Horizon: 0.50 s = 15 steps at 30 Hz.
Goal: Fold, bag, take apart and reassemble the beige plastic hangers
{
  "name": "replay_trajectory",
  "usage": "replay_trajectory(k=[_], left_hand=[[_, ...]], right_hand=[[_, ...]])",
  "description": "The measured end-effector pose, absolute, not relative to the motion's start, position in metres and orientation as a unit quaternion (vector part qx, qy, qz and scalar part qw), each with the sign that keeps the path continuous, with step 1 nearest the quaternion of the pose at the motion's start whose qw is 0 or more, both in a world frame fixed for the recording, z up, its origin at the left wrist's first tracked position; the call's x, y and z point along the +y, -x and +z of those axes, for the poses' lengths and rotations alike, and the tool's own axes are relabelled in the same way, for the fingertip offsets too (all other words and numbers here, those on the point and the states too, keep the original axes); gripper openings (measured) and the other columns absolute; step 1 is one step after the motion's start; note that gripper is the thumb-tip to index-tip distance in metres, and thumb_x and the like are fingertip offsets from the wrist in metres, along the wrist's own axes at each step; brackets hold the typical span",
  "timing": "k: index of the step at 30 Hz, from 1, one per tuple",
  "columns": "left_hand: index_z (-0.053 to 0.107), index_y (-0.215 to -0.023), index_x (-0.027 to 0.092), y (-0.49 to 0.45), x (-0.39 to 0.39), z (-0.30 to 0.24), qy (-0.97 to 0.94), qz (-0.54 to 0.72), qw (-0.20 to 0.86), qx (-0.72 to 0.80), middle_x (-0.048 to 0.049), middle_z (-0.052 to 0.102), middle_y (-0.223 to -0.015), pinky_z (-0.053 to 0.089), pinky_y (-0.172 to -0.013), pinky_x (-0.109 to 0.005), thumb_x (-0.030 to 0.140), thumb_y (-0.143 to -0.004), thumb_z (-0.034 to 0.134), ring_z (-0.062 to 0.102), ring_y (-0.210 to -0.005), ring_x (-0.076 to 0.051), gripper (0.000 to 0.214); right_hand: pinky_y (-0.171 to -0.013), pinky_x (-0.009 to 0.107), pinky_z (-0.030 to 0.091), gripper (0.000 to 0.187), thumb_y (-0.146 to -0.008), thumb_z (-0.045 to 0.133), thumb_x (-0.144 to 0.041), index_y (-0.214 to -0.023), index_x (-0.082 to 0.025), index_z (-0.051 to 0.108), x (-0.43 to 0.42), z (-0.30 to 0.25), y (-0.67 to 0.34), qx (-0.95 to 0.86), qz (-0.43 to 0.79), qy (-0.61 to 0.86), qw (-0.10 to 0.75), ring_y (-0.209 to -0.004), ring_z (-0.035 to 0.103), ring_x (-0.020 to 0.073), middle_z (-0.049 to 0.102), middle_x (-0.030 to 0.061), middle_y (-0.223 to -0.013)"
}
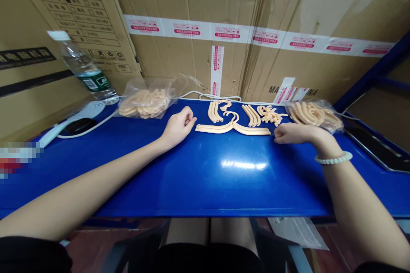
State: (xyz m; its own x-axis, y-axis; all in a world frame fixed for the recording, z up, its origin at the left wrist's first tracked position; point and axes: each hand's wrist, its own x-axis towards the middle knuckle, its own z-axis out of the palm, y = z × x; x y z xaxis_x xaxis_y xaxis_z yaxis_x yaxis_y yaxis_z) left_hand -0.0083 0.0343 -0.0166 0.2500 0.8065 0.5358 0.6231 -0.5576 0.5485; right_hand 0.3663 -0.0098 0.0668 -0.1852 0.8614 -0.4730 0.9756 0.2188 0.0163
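A peach plastic hanger (232, 128) lies flat on the blue table (205, 170), its hook pointing away from me. My left hand (178, 127) rests curled in a loose fist just left of the hanger's left tip, with nothing visible in it. My right hand (290, 133), curled too, rests beside the hanger's right tip, touching or nearly touching it. Behind the hanger lie loose peach parts: curved arms (214, 111), more curved arms (253, 115) and small pieces (270, 115).
A clear bag of peach parts (145, 103) sits at the back left, another bag (315, 115) at the back right. A water bottle (83, 68) leans at the far left near a white device (80, 115). Cardboard boxes (224, 30) wall the back. A dark tray (378, 149) lies at the right.
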Motion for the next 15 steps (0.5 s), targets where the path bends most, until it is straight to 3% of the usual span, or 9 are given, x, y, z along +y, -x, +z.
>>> replay_trajectory(k=[5,15], left_hand=[[0.046,-0.078,0.022,0.0076,0.0354,-0.0176,-0.788,0.428,0.11,0.429,0.001,0.056,-0.071,0.041,-0.065,-0.029,0.026,-0.084,0.056,0.055,-0.066,-0.016,0.012],[0.051,-0.083,0.021,0.0077,0.0368,-0.0197,-0.791,0.432,0.113,0.418,-0.0015,0.062,-0.079,0.049,-0.072,-0.032,0.024,-0.083,0.055,0.063,-0.074,-0.018,0.005]], right_hand=[[-0.056,0.029,0.028,0.03,-0.084,0.054,-0.028,-0.057,-0.02,0.044,-0.0099,0.0677,-0.3649,0.757,-0.16,-0.608,0.177,-0.056,0.036,0.0137,0.042,-0.0025,-0.059],[-0.055,0.028,0.027,0.027,-0.083,0.054,-0.021,-0.057,-0.019,0.047,-0.0081,0.0642,-0.3659,0.752,-0.151,-0.618,0.173,-0.056,0.036,0.0133,0.042,-0.0028,-0.058]])
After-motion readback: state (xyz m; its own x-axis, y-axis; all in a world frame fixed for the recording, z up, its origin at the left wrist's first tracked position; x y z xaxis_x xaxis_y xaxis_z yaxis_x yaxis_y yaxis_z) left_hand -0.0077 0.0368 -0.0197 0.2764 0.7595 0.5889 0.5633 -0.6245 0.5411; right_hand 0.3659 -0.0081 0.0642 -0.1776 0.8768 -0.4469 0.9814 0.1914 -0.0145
